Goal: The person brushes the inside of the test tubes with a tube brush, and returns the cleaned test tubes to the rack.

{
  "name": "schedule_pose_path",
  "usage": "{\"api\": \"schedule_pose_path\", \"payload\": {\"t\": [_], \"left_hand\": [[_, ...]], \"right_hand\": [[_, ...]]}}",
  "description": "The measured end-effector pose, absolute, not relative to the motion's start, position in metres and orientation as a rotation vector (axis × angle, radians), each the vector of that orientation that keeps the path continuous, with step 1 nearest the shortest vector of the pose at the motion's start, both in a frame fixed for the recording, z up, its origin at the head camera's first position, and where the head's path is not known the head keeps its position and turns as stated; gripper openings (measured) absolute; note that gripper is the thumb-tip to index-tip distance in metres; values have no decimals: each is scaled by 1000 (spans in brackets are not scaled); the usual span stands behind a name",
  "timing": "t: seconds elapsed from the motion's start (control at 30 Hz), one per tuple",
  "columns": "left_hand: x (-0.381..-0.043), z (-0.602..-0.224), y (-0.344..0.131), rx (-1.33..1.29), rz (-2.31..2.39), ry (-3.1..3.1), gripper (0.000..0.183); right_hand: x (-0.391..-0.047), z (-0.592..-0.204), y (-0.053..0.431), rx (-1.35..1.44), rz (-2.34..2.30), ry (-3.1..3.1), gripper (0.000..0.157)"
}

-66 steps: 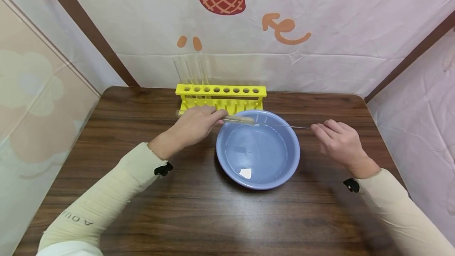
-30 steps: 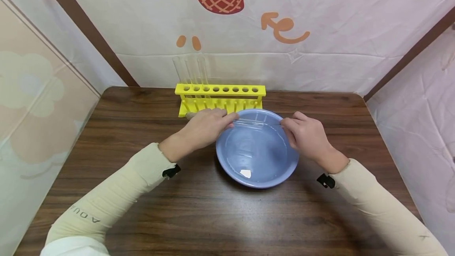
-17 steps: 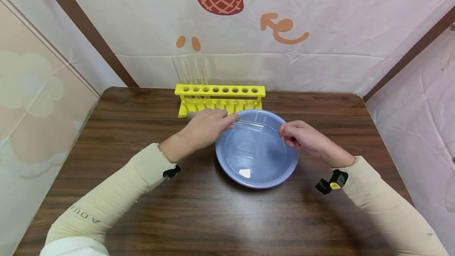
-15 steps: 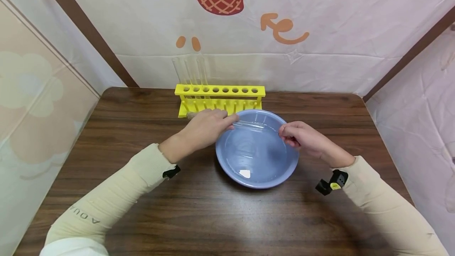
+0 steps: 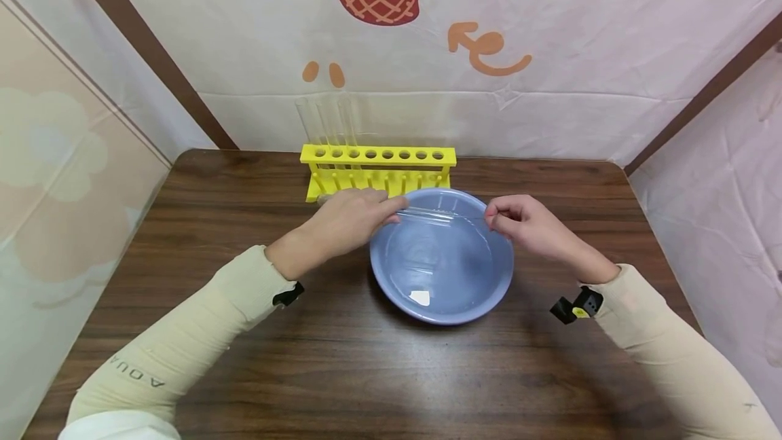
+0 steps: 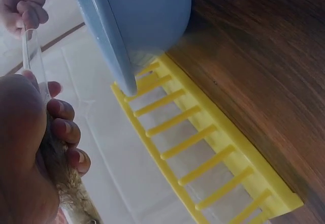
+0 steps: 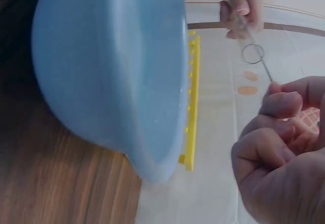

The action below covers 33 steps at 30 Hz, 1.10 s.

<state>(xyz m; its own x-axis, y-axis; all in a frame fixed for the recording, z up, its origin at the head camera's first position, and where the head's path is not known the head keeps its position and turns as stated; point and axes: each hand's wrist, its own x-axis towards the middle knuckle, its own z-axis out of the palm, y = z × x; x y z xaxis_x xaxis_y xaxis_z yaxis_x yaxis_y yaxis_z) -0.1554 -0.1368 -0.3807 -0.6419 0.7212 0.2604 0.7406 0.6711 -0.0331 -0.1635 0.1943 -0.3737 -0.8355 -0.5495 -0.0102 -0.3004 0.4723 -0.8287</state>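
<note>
My left hand (image 5: 348,219) grips a clear glass test tube (image 5: 430,216), held nearly level over the back left rim of a blue basin (image 5: 442,314). A test tube brush is inside; its pale bristles (image 6: 71,191) fill the tube's closed end in the left wrist view. My right hand (image 5: 528,223), over the basin's right rim, pinches the brush's thin twisted wire handle (image 7: 267,72) between thumb and fingertips. A wire ring (image 7: 253,54) shows on the handle in the right wrist view. Water appears to lie in the basin.
Behind the basin stands a yellow test tube rack (image 5: 379,153) with 3 clear test tubes (image 5: 330,121) upright in its left holes. A brown wooden table (image 5: 366,386) lies beneath, with a patterned cloth wall (image 5: 580,87) at the back.
The brush has slid left, deeper into the tube, as my right hand came in from the right. Lately that hand has turned and shifted slightly. My left hand stays nearly still.
</note>
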Motion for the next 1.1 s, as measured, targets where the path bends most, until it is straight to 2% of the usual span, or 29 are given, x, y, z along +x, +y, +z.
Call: {"api": "schedule_pose_path", "payload": {"t": [0.23,0.53,0.93,1.1], "left_hand": [[-157,-380,-140,-1167,-145,-2636,24],[-158,-384,-146,-1180,-169,-2605,21],[-160,-385,-160,-1109,-234,-2665,21],[-159,-384,-162,-1106,-236,-2672,22]], "right_hand": [[-162,-388,199,-1058,-1262,2706,21],[-168,-404,212,-1543,-1143,2968,16],[-169,-408,231,-1673,-1021,3121,11],[-168,-406,237,-1720,-872,3184,20]]}}
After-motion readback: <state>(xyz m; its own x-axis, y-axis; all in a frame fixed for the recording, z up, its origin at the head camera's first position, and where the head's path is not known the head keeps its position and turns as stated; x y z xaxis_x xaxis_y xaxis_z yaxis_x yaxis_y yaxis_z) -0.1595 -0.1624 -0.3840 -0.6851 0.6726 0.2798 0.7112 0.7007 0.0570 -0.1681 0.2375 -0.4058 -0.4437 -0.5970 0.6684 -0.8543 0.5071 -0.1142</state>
